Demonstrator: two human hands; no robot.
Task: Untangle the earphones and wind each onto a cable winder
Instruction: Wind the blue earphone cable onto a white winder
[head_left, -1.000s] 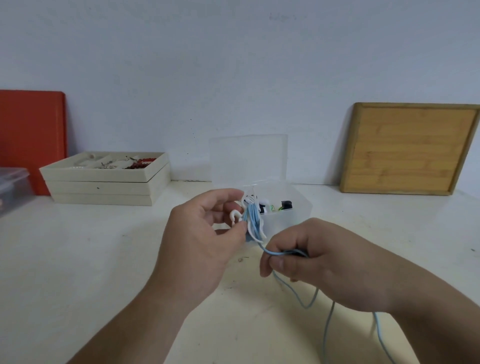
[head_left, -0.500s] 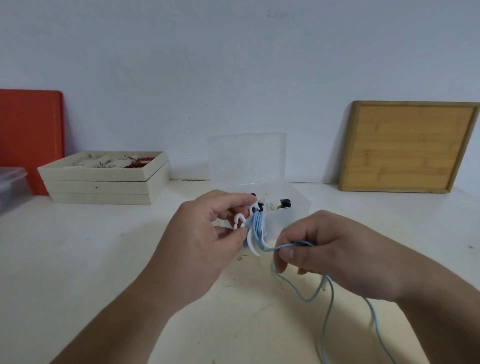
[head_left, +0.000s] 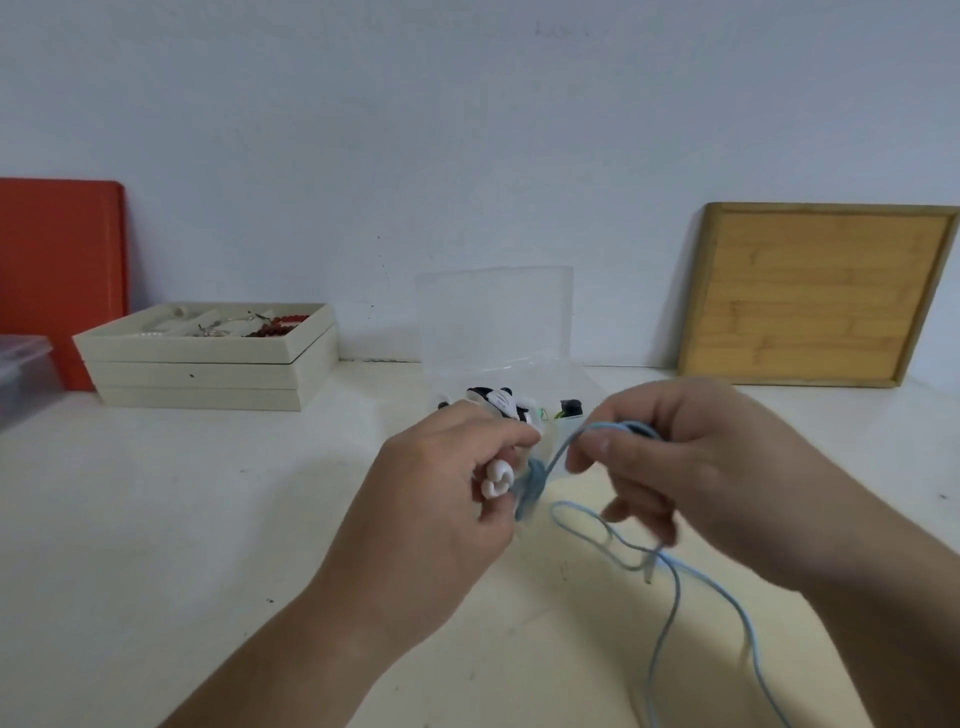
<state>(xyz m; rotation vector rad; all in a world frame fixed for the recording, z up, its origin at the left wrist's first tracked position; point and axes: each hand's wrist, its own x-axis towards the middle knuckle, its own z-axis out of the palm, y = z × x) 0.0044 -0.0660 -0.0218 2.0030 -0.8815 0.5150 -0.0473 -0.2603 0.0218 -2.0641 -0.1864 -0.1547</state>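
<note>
My left hand pinches a small white cable winder with light blue earphone cable wound round its middle. From the winder the blue cable runs up to my right hand, which pinches it between thumb and fingers. Below that hand the cable hangs in loose loops and trails off the bottom edge of the view. Both hands are held above the white table, close together at the centre.
A clear plastic box with its lid up stands just behind my hands, holding a black-and-white winder and small items. Stacked cream trays and an orange board sit back left, a wooden board back right.
My right hand has risen and moved right, carrying the cable up over the winder. The left hand has turned the winder a little; more cable hangs in loops below.
</note>
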